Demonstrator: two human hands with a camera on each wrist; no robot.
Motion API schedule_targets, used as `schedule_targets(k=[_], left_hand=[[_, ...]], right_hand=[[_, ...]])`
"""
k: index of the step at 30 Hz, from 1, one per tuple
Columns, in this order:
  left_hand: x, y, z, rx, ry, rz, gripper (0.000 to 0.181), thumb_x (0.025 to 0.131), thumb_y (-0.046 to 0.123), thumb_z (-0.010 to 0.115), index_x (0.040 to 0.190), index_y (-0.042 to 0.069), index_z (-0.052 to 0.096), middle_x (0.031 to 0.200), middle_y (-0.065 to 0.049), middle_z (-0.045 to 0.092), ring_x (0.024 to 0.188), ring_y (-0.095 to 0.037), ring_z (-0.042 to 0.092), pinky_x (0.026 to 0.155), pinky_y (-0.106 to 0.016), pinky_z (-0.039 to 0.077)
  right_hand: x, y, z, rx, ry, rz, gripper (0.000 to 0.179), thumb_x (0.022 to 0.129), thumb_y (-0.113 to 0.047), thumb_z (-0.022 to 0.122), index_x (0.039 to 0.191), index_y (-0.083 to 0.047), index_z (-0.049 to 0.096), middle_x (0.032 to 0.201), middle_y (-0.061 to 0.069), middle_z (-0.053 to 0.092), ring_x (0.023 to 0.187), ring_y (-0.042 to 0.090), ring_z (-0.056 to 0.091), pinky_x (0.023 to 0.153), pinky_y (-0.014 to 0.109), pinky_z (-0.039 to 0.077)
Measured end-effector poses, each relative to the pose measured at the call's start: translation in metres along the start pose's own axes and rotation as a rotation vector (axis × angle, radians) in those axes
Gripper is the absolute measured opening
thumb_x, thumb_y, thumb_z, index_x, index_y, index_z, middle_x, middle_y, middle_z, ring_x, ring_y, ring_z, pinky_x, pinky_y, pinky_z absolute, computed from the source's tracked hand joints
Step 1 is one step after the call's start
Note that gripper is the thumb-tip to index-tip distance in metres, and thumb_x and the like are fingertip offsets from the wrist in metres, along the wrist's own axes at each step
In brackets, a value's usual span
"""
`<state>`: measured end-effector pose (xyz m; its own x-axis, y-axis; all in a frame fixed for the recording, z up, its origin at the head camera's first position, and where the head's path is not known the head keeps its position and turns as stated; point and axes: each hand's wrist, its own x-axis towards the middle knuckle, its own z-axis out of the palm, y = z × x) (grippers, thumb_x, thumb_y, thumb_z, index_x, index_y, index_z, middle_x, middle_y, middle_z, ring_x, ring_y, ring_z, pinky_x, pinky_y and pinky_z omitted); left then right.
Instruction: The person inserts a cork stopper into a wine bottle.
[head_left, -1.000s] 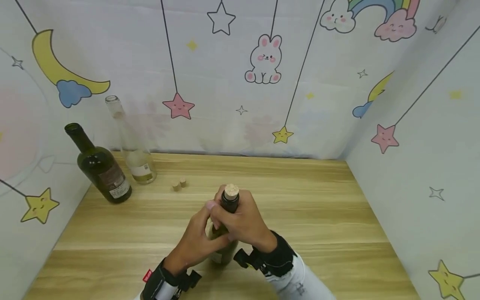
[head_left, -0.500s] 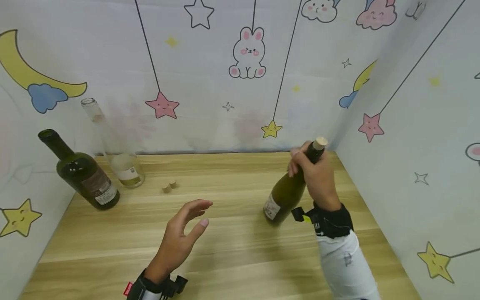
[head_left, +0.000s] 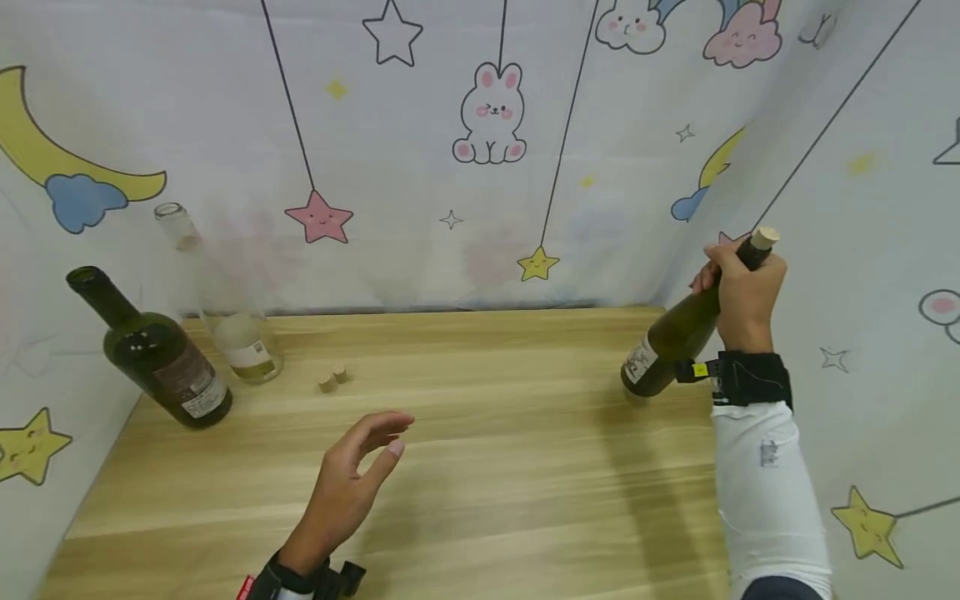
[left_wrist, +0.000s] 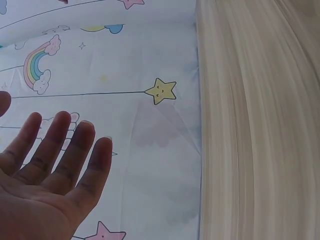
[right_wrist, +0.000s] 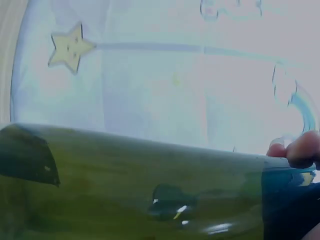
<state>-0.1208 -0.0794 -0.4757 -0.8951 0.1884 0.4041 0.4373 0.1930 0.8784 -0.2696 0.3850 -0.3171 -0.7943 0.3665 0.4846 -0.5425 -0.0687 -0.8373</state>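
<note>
My right hand grips a green wine bottle by its dark neck, at the right back of the table. A pale cork sits in the bottle's mouth, above my fist. The bottle leans, its base down and to the left. In the right wrist view the bottle's green glass fills the lower half, with fingertips at the neck. My left hand hovers over the near left of the table, fingers loosely extended, thumb apart, holding nothing. Its spread fingers show in the left wrist view.
At the left stand a dark green bottle without a cork and a clear bottle with a stopper down in its neck. Two small corks lie near them on the wooden table. Printed cloth walls close off the back and sides.
Both hands were together on the corked bottle in the middle. My left hand has let go and drawn back left. My right hand has carried the bottle to the right and back.
</note>
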Motion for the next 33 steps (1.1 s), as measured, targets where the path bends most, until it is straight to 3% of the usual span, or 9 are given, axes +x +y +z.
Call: schedule_targets(k=[4, 11, 20, 28, 33], left_hand=[[-0.002, -0.003, 0.0, 0.005, 0.014, -0.023, 0.033, 0.103, 0.007, 0.058, 0.134, 0.019, 0.058, 0.131, 0.001, 0.06, 0.119, -0.02, 0.058, 0.098, -0.033, 0.048], [-0.006, -0.005, 0.005, 0.029, 0.019, -0.075, 0.028, 0.104, 0.014, 0.058, 0.131, 0.022, 0.06, 0.129, 0.004, 0.061, 0.117, -0.02, 0.059, 0.097, -0.035, 0.049], [-0.016, -0.007, 0.008, 0.061, 0.043, -0.097, 0.029, 0.105, 0.018, 0.057, 0.134, 0.019, 0.056, 0.131, 0.001, 0.061, 0.117, -0.022, 0.059, 0.096, -0.031, 0.049], [-0.015, -0.013, 0.008, 0.064, 0.049, -0.085, 0.029, 0.105, 0.017, 0.057, 0.134, 0.019, 0.056, 0.13, 0.001, 0.061, 0.116, -0.028, 0.06, 0.095, -0.032, 0.05], [-0.014, -0.016, 0.009, 0.063, 0.06, -0.117, 0.028, 0.104, 0.02, 0.059, 0.132, 0.021, 0.058, 0.128, 0.005, 0.062, 0.115, -0.021, 0.06, 0.094, -0.032, 0.05]], right_hand=[[0.017, 0.005, -0.02, -0.025, 0.065, 0.013, 0.029, 0.091, -0.003, 0.073, 0.076, 0.009, 0.052, 0.058, 0.016, 0.05, 0.042, 0.027, 0.049, 0.045, 0.03, 0.051], [0.035, 0.016, -0.047, -0.054, 0.172, 0.107, 0.022, 0.093, -0.004, 0.07, 0.079, 0.005, 0.055, 0.058, 0.012, 0.054, 0.041, 0.022, 0.053, 0.043, 0.028, 0.05], [0.054, 0.037, -0.052, -0.16, 0.226, 0.143, 0.021, 0.094, -0.009, 0.07, 0.08, 0.003, 0.06, 0.06, 0.01, 0.06, 0.043, 0.018, 0.057, 0.046, 0.025, 0.052], [0.062, 0.049, -0.061, -0.185, 0.298, 0.179, 0.021, 0.094, -0.011, 0.071, 0.081, 0.0, 0.059, 0.062, 0.009, 0.061, 0.044, 0.018, 0.057, 0.047, 0.025, 0.052], [0.063, 0.053, -0.063, -0.206, 0.289, 0.194, 0.017, 0.094, -0.011, 0.07, 0.086, 0.0, 0.062, 0.063, 0.009, 0.061, 0.045, 0.018, 0.058, 0.048, 0.025, 0.053]])
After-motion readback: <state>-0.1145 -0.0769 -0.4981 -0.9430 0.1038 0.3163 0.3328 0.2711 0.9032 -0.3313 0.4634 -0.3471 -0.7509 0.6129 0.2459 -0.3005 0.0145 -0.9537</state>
